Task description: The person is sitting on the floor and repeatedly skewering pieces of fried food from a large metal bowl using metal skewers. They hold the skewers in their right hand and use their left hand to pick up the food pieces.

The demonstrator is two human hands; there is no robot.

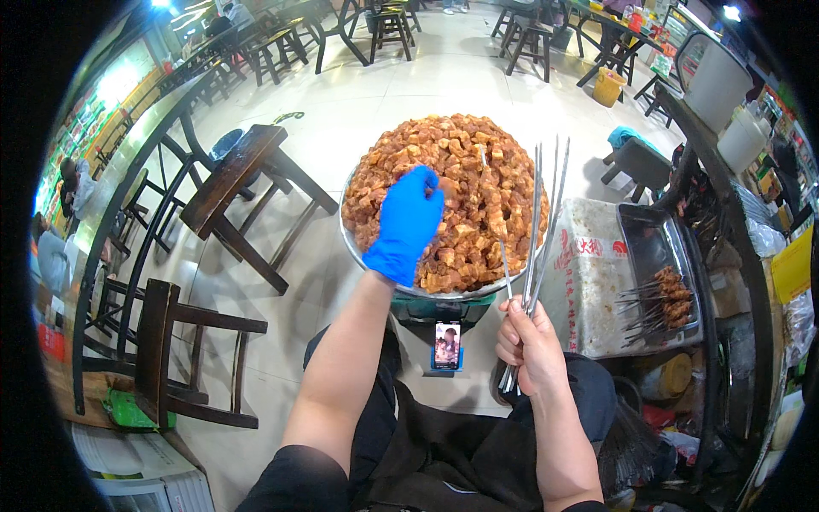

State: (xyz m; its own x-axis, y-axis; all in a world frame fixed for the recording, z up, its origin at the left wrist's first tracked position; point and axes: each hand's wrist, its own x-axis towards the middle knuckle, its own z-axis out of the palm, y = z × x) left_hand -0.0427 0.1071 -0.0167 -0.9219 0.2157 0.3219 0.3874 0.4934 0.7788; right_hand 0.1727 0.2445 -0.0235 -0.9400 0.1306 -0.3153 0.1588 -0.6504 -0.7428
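Before me stands a large round metal basin (347, 246) heaped with cubes of marinated raw meat (409, 150). My left hand (409, 221), in a blue disposable glove, is over the left part of the heap with its fingers curled. Its fingertips are turned away, so whether they pinch a cube is hidden. A bunch of flat metal skewers (534, 256) is gripped in my bare right hand (528, 339), to the right of the basin's near rim. One skewer from this hand slants over the heap and carries threaded meat (492, 201); its bare tip shows beyond the meat.
A phone (446, 345) stands upright below the basin, its screen lit. At right, a metal tray (652, 237) holds several loaded meat skewers (672, 297) on a white printed box (592, 281). Wooden stools (240, 173) stand at left; more stools and tables are farther back.
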